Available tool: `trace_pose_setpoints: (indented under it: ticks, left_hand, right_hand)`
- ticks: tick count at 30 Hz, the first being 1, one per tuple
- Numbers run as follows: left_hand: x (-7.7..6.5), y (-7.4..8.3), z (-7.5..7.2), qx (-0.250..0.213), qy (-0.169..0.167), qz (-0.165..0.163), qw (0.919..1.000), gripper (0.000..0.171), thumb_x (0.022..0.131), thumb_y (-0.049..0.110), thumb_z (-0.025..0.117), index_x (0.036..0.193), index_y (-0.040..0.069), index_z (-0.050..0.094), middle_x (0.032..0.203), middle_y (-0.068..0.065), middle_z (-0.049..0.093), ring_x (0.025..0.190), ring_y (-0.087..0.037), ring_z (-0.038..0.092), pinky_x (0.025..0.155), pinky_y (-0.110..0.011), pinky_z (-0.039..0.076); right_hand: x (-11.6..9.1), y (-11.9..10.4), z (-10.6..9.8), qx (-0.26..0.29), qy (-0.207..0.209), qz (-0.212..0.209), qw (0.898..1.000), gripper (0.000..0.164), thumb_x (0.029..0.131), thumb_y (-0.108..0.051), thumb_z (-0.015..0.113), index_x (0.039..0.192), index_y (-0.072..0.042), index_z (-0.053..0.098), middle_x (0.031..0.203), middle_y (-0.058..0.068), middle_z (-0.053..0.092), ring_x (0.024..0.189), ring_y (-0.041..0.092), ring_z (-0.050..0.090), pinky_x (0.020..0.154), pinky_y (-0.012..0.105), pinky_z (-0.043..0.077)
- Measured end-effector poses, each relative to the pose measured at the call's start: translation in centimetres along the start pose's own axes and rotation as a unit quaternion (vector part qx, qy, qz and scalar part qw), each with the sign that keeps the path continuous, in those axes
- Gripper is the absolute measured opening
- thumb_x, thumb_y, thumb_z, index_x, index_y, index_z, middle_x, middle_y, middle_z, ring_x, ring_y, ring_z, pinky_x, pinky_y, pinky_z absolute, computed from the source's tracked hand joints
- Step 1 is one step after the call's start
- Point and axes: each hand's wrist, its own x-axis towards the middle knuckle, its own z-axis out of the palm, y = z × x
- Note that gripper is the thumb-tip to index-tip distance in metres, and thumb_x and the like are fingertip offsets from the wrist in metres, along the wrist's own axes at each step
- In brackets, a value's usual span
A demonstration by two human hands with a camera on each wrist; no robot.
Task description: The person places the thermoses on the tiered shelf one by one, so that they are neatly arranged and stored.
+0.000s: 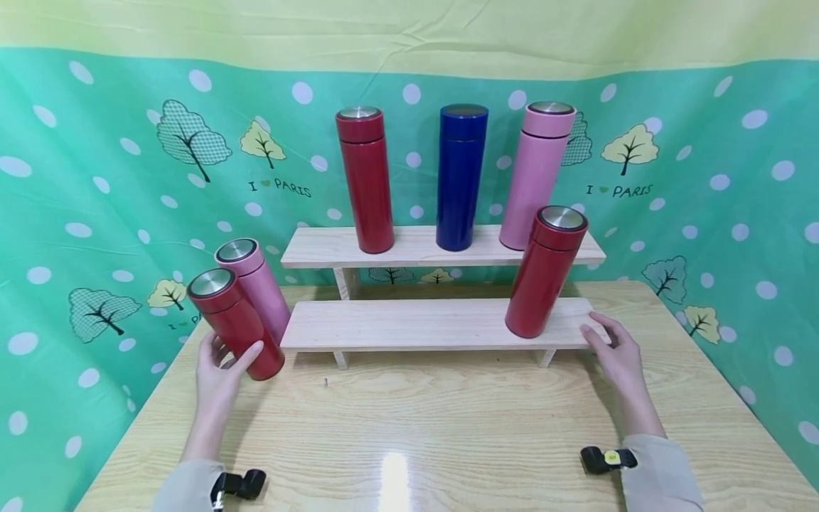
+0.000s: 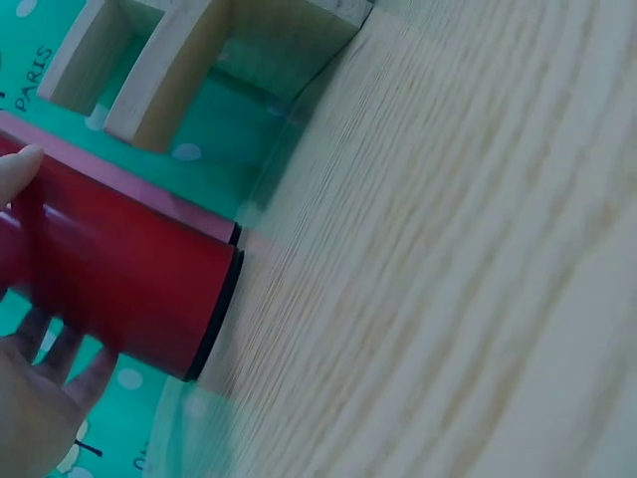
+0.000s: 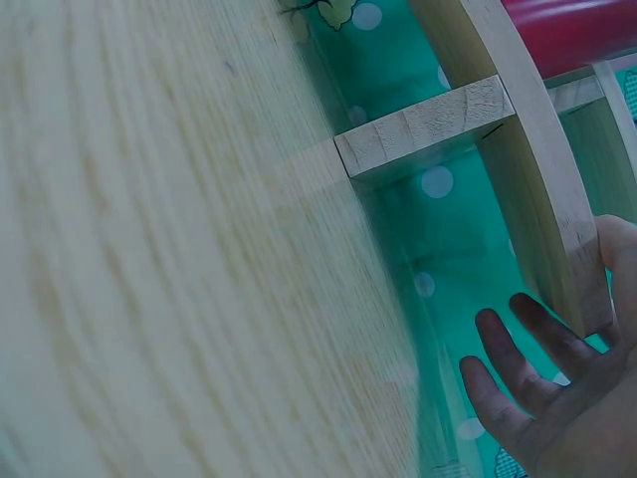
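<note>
On the left, a red thermos with a silver lid stands on the table, tilted in the head view. My left hand holds its lower part, thumb on the near side and fingers round the other. The left wrist view shows the same thumb and fingers on either side of the red body. Close behind it is a pink thermos. My right hand is at the right end of the lower wooden shelf, thumb by the shelf edge and fingers spread. Another red thermos stands on that shelf, left of this hand.
The upper wooden shelf bears a red thermos, a blue thermos and a pink thermos. Short wooden legs support the lower shelf on the wood-grain table. A green dotted curtain hangs behind.
</note>
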Motion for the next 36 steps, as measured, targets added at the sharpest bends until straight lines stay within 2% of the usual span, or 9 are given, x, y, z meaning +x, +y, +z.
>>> trace_pose_setpoints:
  ticks: [3, 5, 12, 14, 16, 21, 24, 27, 36]
  left_hand:
    - [0.09, -0.15, 0.28, 0.015, 0.001, 0.004, 0.9999, 0.077, 0.087, 0.017, 0.077, 0.151, 0.017, 0.034, 0.142, -0.008, 0.042, 0.124, -0.017, 0.040, 0.103, -0.024, 0.038]
    - [0.10, -0.27, 0.44, 0.029, 0.002, 0.008, 0.9995, 0.078, 0.087, 0.019, 0.077, 0.152, 0.017, 0.033, 0.141, -0.007, 0.042, 0.122, -0.016, 0.040, 0.100, -0.023, 0.039]
    - [0.27, -0.61, 0.82, 0.036, 0.011, 0.019, 0.9991, 0.076, 0.086, 0.019, 0.078, 0.150, 0.018, 0.036, 0.135, -0.003, 0.045, 0.116, -0.014, 0.041, 0.088, -0.016, 0.040]
    - [0.28, -0.61, 0.88, 0.033, 0.015, 0.020, 0.9992, 0.076, 0.086, 0.019, 0.078, 0.149, 0.018, 0.036, 0.135, -0.003, 0.045, 0.116, -0.015, 0.042, 0.090, -0.018, 0.040]
    - [0.24, -0.53, 0.95, 0.033, 0.020, 0.017, 0.9991, 0.076, 0.086, 0.020, 0.079, 0.150, 0.018, 0.036, 0.135, -0.003, 0.045, 0.116, -0.014, 0.042, 0.092, -0.021, 0.040]
    - [0.18, -0.38, 1.02, 0.040, 0.033, 0.012, 0.9986, 0.077, 0.086, 0.023, 0.080, 0.150, 0.018, 0.037, 0.135, -0.001, 0.046, 0.116, -0.014, 0.042, 0.094, -0.026, 0.040]
    - [0.11, -0.40, 0.99, 0.036, 0.036, 0.016, 0.9986, 0.076, 0.085, 0.024, 0.080, 0.149, 0.020, 0.040, 0.135, -0.003, 0.047, 0.116, -0.015, 0.043, 0.094, -0.026, 0.040]
    - [-0.05, -0.41, 0.92, 0.032, 0.043, 0.019, 0.9984, 0.074, 0.085, 0.024, 0.080, 0.148, 0.022, 0.041, 0.135, -0.003, 0.047, 0.115, -0.014, 0.043, 0.091, -0.022, 0.041]
    - [-0.62, 0.35, 1.08, 0.022, 0.068, 0.023, 0.9972, 0.073, 0.082, 0.024, 0.083, 0.144, 0.022, 0.044, 0.128, 0.004, 0.050, 0.109, -0.010, 0.046, 0.082, -0.015, 0.041]
  right_hand:
    - [-0.03, -0.03, -0.04, 0.003, 0.002, -0.002, 1.000, 0.063, 0.098, -0.041, 0.061, 0.149, -0.008, 0.043, 0.159, 0.016, 0.028, 0.100, -0.004, 0.048, 0.075, 0.006, 0.043]
    - [-0.03, -0.02, -0.06, 0.005, 0.003, -0.004, 1.000, 0.063, 0.098, -0.041, 0.061, 0.149, -0.009, 0.044, 0.159, 0.017, 0.028, 0.094, -0.007, 0.047, 0.074, 0.007, 0.044]
    - [-0.12, -0.04, -0.04, 0.008, 0.004, -0.001, 1.000, 0.062, 0.098, -0.040, 0.061, 0.149, -0.009, 0.044, 0.159, 0.016, 0.027, 0.094, -0.007, 0.047, 0.074, 0.007, 0.044]
    - [-0.10, -0.03, -0.03, 0.005, 0.003, 0.000, 1.000, 0.062, 0.098, -0.040, 0.061, 0.149, -0.009, 0.043, 0.159, 0.015, 0.027, 0.098, -0.003, 0.049, 0.075, 0.007, 0.044]
    - [-0.07, -0.04, -0.04, 0.001, 0.000, -0.001, 1.000, 0.063, 0.098, -0.041, 0.060, 0.150, -0.009, 0.042, 0.160, 0.015, 0.026, 0.113, 0.009, 0.052, 0.076, 0.005, 0.043]
    - [0.04, 0.00, -0.02, -0.005, -0.005, -0.002, 1.000, 0.064, 0.099, -0.040, 0.058, 0.151, -0.007, 0.039, 0.160, 0.015, 0.025, 0.132, 0.028, 0.043, 0.077, 0.004, 0.041]
    - [0.00, -0.01, -0.03, -0.006, -0.002, 0.001, 1.000, 0.064, 0.099, -0.041, 0.059, 0.150, -0.007, 0.040, 0.160, 0.014, 0.026, 0.131, 0.027, 0.043, 0.078, 0.004, 0.041]
    - [-0.09, -0.13, -0.01, -0.001, -0.004, 0.004, 1.000, 0.065, 0.098, -0.043, 0.059, 0.150, -0.009, 0.041, 0.160, 0.013, 0.025, 0.135, 0.034, 0.039, 0.078, 0.005, 0.041]
    - [-0.05, -0.13, -0.10, 0.003, -0.008, 0.002, 1.000, 0.066, 0.098, -0.044, 0.058, 0.151, -0.009, 0.040, 0.161, 0.015, 0.023, 0.138, 0.037, 0.036, 0.078, 0.005, 0.040]
